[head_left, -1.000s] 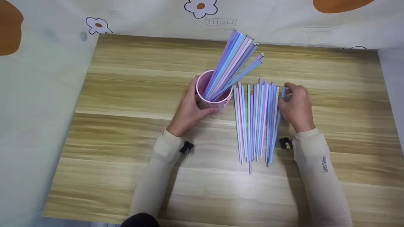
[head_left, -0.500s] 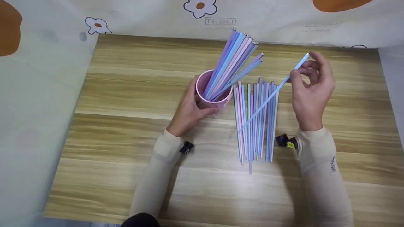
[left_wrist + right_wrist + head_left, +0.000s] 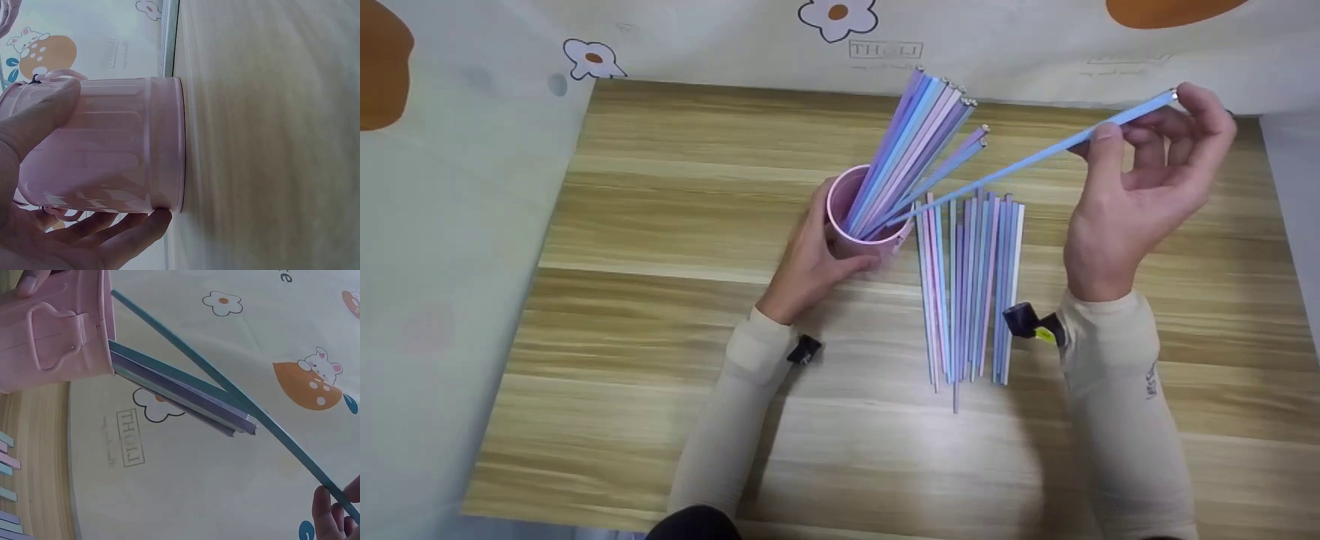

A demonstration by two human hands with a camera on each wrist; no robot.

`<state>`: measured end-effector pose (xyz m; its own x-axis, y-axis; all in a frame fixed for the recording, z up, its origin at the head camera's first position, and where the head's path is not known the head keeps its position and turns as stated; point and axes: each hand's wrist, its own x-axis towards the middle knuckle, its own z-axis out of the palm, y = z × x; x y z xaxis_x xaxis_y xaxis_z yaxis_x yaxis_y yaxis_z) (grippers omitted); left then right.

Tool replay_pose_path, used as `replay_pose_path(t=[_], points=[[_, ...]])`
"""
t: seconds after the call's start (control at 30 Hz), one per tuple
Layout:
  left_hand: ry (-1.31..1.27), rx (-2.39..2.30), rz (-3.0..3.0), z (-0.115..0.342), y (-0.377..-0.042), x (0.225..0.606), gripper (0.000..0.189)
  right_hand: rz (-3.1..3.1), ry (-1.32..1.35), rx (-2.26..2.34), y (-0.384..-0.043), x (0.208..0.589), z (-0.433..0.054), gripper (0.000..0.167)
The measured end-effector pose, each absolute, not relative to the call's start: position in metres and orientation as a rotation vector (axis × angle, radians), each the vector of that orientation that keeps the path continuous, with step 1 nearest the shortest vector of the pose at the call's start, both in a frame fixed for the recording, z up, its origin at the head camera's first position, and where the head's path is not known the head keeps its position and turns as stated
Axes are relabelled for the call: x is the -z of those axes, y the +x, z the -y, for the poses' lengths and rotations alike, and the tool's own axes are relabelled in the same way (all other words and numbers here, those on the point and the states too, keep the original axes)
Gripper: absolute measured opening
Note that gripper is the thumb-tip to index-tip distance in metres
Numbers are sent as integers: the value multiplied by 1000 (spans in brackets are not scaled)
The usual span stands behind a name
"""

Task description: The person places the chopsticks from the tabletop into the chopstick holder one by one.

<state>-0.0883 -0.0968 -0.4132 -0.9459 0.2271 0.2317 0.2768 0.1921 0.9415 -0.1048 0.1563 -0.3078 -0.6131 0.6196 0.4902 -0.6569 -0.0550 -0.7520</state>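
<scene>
My left hand [image 3: 808,264] holds a pink ribbed pail [image 3: 107,135] round its side, thumb on one side and fingers on the other. The pail stands on the table and has small side handles. Several pastel sticks [image 3: 911,154] lean out of it toward the back right. My right hand [image 3: 1147,199], raised to the right, pinches a long light-blue stick [image 3: 1035,157] near its silvery upper end. In the head view the stick's lower end lies at the pail's mouth; the right wrist view shows it at the rim [image 3: 107,332].
Beside the pail, several thin pastel sticks [image 3: 971,292] in blue, pink and purple lie roughly side by side on the wood-grain table [image 3: 645,315]. A printed sheet [image 3: 720,45] with flowers covers the surface behind the table. A black wrist device [image 3: 1020,321] sits at my right cuff.
My right hand has picked up the light-blue stick from the right end of the row, lifted it up and right, and brought its lower end to the pail. The left hand stayed put.
</scene>
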Motion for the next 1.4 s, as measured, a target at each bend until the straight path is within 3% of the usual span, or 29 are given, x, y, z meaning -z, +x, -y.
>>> replay_pose_path(t=[0.5,0.77,1.0,1.4], points=[[-496,1905,2388,97,-88,415,98,1430,132,-1734,-114,332,-136,40],[-479,1870,2417,98,-101,447,104,1529,205,-1733,-113,352,-120,40],[-476,1915,2414,97,-96,431,101,1632,301,-1705,-111,370,-108,39],[-507,1862,2412,99,-103,449,105,1794,319,-1646,-106,381,-97,42]])
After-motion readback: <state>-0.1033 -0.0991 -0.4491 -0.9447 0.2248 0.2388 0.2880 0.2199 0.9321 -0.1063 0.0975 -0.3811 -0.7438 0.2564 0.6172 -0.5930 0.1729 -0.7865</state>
